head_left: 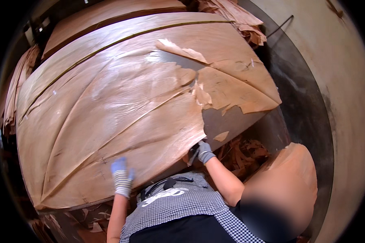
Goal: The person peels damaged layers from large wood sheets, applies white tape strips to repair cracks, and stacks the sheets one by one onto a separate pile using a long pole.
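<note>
A broad, thin sheet of reddish-tan wood veneer (109,117), creased and torn on its right side, lies over the large table in front of me. My left hand (122,175), in a striped grey glove with blue fingertips, rests at the sheet's near edge, fingers apart and slightly blurred. At the torn near edge, right of my body, my right hand (205,151) in a grey glove is closed around a dark object (194,154). What kind of object it is cannot be made out. Grey surface (219,123) shows through the tear, with a small loose veneer scrap (221,136) on it.
Veneer scraps (245,156) fill the space below the table's right edge. A thin dark strip (121,40) crosses the far part of the sheet. Behind stands another veneer stack (109,16); bundled sheets (18,89) hang at the left. A thin rod (280,26) leans at the far right.
</note>
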Demonstrator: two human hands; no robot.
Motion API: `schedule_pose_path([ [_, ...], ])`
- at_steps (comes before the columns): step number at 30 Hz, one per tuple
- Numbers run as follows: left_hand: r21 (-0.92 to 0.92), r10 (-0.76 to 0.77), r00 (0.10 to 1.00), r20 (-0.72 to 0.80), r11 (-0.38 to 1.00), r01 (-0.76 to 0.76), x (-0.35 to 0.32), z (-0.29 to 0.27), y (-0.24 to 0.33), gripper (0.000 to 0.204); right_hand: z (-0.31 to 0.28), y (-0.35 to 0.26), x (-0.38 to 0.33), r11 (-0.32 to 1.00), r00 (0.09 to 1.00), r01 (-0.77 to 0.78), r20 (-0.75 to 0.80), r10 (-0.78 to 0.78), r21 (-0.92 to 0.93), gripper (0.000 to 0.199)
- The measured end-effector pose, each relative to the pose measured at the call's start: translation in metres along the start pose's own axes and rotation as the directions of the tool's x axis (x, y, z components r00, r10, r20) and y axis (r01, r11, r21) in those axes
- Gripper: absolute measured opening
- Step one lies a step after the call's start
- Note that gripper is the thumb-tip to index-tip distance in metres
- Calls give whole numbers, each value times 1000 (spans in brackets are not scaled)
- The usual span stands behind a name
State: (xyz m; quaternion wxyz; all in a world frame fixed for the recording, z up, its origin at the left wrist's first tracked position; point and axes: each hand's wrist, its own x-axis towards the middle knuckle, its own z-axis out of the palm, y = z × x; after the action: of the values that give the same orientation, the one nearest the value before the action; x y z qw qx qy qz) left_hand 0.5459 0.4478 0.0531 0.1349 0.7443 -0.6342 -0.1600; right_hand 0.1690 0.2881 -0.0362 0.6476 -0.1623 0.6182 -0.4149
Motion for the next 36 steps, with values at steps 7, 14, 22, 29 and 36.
schedule_pose_path([
  [7, -159, 327, 939, 105, 938, -309, 57, 3, 129, 60, 75, -56, -68, 997, 932, -70, 360, 54, 31, 26],
  [14, -875, -2, 953, 302, 398, 278, 81, 1, 66, 22, 52, -43, -40, 983, 923, -181, 339, 183, -36, 34],
  [22, -748, 57, 878, 476, 551, 370, 86, -27, 73, 22, 81, -71, 55, 900, 819, -252, 574, 3, 355, 25],
  [29, -746, 21, 883, 468, 546, 382, 71, -18, 68, 34, 90, -163, -33, 973, 960, 210, 167, -223, 96, 22],
  [36, -335, 380, 894, 236, 896, -292, 67, -5, 95, 50, -5, -112, -48, 940, 862, 230, -396, -317, -253, 24],
])
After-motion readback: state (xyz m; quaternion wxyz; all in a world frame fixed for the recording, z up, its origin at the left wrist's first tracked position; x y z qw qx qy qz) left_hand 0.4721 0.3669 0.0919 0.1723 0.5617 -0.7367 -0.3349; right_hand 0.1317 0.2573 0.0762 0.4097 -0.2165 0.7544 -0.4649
